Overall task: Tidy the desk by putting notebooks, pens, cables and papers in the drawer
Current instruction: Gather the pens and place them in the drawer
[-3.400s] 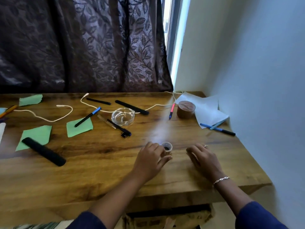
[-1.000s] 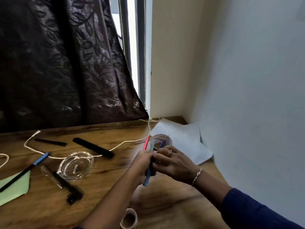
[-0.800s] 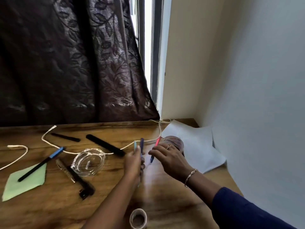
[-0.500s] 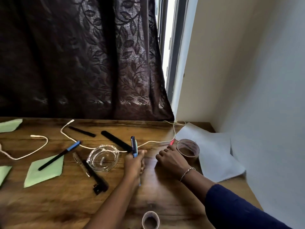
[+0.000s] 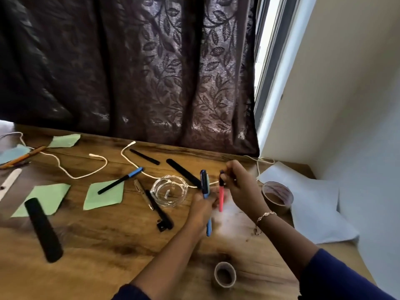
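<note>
My left hand [image 5: 202, 210] grips blue pens [image 5: 204, 184] upright above the wooden desk [image 5: 91, 237]. Just right of it, my right hand [image 5: 240, 187] holds a pink pen [image 5: 221, 201] by its dark top end, the pen hanging downward. More pens lie on the desk: a blue-capped one [image 5: 120, 180] across a green paper [image 5: 104, 194], black ones [image 5: 144, 156] farther back. A white cable [image 5: 86, 175] snakes across the desk. A white paper sheet [image 5: 313, 202] lies at the right corner. No drawer is in view.
A glass ashtray [image 5: 170, 192] sits left of my hands. A brown tape roll [image 5: 278, 197] rests on the white sheet's edge; a small cup [image 5: 224, 274] stands near the front. A black case [image 5: 43, 229] lies front left. More green papers [image 5: 42, 199], dark curtain behind, wall right.
My right hand has lifted the pink pen off the desk beside the tape roll and brought it toward my left hand, which still holds the blue pens. The view has swung left.
</note>
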Demonstrator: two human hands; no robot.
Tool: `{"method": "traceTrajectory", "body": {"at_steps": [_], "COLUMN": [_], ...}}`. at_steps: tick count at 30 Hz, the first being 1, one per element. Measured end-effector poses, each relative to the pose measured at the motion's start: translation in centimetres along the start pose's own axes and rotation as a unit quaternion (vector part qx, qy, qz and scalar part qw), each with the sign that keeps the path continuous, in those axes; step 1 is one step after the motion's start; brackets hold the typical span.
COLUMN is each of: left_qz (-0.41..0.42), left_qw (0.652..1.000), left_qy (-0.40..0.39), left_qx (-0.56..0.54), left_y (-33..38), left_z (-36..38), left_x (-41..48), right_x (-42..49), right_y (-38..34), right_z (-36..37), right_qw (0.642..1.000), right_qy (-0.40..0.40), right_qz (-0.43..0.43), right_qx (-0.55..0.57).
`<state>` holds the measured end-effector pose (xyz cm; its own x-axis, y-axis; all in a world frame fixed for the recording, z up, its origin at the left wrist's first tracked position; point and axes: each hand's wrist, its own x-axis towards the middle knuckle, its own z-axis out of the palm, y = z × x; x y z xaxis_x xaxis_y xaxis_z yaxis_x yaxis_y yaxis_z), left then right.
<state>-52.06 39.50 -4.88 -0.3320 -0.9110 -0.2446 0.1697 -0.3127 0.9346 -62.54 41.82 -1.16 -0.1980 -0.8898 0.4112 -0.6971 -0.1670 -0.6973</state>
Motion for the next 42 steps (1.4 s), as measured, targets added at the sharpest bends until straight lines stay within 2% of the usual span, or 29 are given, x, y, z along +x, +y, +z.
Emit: {"method": "traceTrajectory", "body": {"at_steps": [3,5,7,10,12,15,18,22,24,27,30,32,36,42], "left_qz": [-0.007,0.007,0.033,0.051,0.045,0.026,0.014,0.024,0.049,0.115,0.134,0.105,0.1,0.086], "left_qw": [1.0,0.999,0.995,0.99,0.986,0.98,0.979,0.982,0.975,0.933,0.926,0.948,0.955,0.923], "left_qy": [0.006,0.032,0.068,0.109,0.132,0.177,0.18,0.148,0.108,0.041,-0.019,-0.036,-0.008,0.105], "left_qx": [0.001,0.028,0.06,0.08,0.094,0.09,0.095,0.111,0.188,0.338,0.351,0.3,0.28,0.36], "left_y": [0.6,0.8,1.1,2.0,2.5,3.0,3.5,4.0,4.4,5.1,5.9,6.3,7.1,9.1], "left_z": [-1.6,-3.5,-5.9,-9.7,-12.2,-15.3,-17.8,-19.8,-20.3,-20.0,-19.4,-19.6,-21.6,-26.1], "left_x": [-0.8,-1.1,-1.3,-1.5,-1.3,-0.7,-0.1,0.6,1.0,1.3,1.4,1.5,2.4,6.3], "right_x": [1.0,1.0,0.8,0.1,-0.7,-1.8,-2.2,-2.2,-2.2,-1.4,0.7,2.3,4.8,6.4], "right_y": [-1.7,-1.9,-1.9,-1.8,-2.3,-3.6,-4.9,-5.8,-6.5,-8.6,-11.3,-12.4,-12.8,-11.2], "right_z": [1.4,2.9,4.9,8.3,10.5,12.7,14.3,15.0,14.6,13.4,12.7,13.1,15.3,18.5], "right_qw": [0.992,0.969,0.954,0.963,0.969,0.947,0.925,0.922,0.932,0.965,0.979,0.981,0.986,0.985], "right_qy": [0.003,0.008,0.004,-0.084,-0.156,-0.204,-0.215,-0.17,-0.131,-0.061,-0.07,-0.083,-0.083,-0.069], "right_qz": [0.072,0.14,0.2,0.221,0.191,0.14,0.118,0.129,0.12,0.091,0.056,0.069,0.117,0.151], "right_qx": [0.104,0.201,0.225,0.127,-0.014,-0.202,-0.291,-0.323,-0.315,-0.236,-0.185,-0.159,-0.079,-0.048]}}
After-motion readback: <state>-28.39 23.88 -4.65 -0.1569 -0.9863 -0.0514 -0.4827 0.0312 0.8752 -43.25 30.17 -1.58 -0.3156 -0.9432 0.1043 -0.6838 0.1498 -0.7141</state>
